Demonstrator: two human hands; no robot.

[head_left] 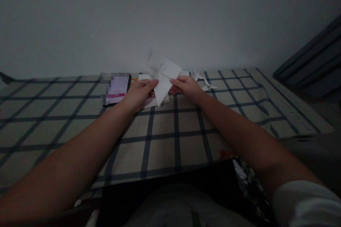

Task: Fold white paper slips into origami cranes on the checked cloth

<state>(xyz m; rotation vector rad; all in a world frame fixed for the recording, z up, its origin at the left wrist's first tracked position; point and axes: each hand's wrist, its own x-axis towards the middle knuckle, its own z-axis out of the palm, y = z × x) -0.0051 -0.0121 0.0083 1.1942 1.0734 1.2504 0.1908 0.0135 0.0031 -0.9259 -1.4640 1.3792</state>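
Observation:
A white sheet of paper (163, 78), partly folded to a point at the bottom, is held up between both hands above the checked bedsheet (165, 138). My left hand (140, 94) pinches its left edge with thumb and fingers closed. My right hand (185, 87) pinches its right edge the same way. More white paper (149, 103) lies flat on the sheet just under the hands.
A phone (117, 88) with a lit screen lies left of my left hand. Small folded paper figures (209, 86) sit to the right near the pale wall. A dark striped pillow (311, 64) leans at the far right. Dark cloth covers my lap.

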